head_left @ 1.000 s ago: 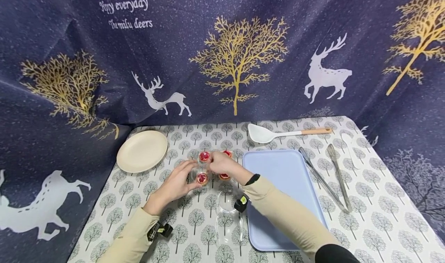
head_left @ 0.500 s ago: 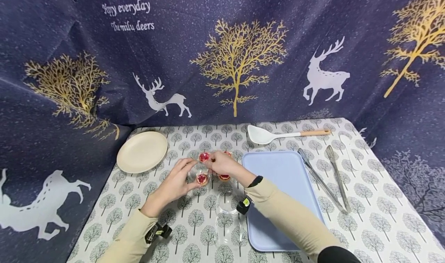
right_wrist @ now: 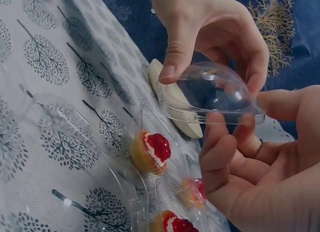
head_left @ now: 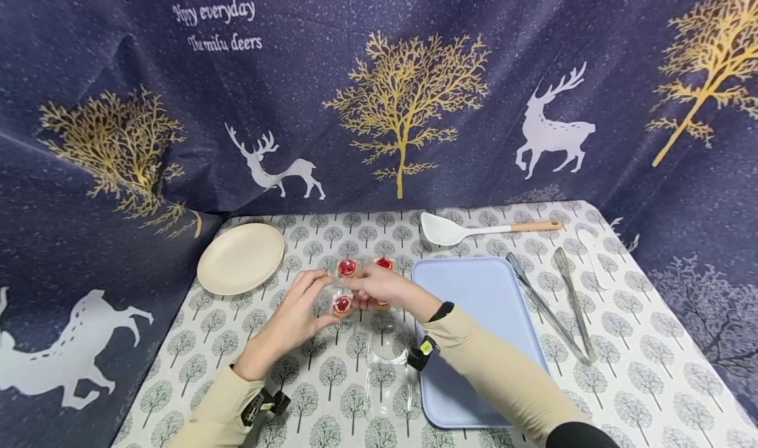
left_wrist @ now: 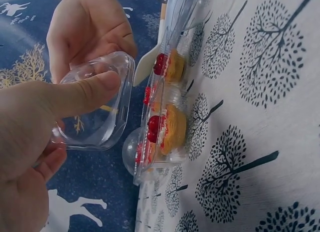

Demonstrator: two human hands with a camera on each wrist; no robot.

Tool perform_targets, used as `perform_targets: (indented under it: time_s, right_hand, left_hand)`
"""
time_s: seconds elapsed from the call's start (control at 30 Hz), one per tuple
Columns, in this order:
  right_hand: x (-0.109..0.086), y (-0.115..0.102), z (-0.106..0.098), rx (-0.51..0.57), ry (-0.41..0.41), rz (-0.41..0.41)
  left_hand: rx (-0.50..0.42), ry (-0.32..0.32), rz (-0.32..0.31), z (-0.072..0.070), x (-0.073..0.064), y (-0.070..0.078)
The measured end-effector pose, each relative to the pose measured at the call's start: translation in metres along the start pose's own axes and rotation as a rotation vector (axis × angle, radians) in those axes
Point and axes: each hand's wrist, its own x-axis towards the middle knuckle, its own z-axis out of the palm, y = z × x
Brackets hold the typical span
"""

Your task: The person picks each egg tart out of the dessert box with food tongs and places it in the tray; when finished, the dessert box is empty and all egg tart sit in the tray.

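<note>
Clear plastic, small and domed: container (right_wrist: 210,90), held off the patterned surface (head_left: 331,405), pinched at the rim by thumb and fingers of left hand (head_left: 295,320) at its 8 o'clock and right hand (head_left: 381,285) at its 3. Just below, four red-topped tarts (right_wrist: 156,151) in a transparent pack (left_wrist: 174,95). Around both hands, in the head view: cream plate (head_left: 241,258) towards 9 o'clock, white spatula (head_left: 488,229) at 2, blue tray (head_left: 468,290) at 4, partly behind beige sleeve (head_left: 497,372), metal tongs (head_left: 571,280) at 3 beyond the tray, see-through shell (head_left: 387,362) lying on the surface at 5.
</note>
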Motion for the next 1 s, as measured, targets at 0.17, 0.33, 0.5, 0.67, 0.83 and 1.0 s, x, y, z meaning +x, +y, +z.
perform_targets:
  time_s: [0.17,0.33,0.5,0.67,0.83,1.0]
  right_hand:
    - [-0.007,0.0,-0.003,0.133,-0.14,0.02]
    - [-0.011,0.004,-0.007,0.23,-0.264,0.027]
    - [-0.01,0.009,-0.007,0.302,-0.378,0.002]
    - [-0.01,0.013,-0.006,0.372,-0.415,-0.025]
    - [-0.01,0.015,-0.007,0.385,-0.382,-0.041]
    - [-0.012,0.014,-0.007,0.354,-0.329,-0.09]
  left_hand:
    - [0.005,0.041,0.035,-0.003,-0.001,0.004]
    - [-0.024,0.066,0.048,-0.003,-0.001,0.008]
    - [-0.051,0.105,0.082,-0.002,0.0,0.009]
    - [-0.073,0.094,0.082,-0.003,0.001,0.011]
    - [-0.092,0.076,0.059,-0.001,-0.001,0.014]
    - [-0.063,0.093,-0.031,0.001,-0.002,0.018]
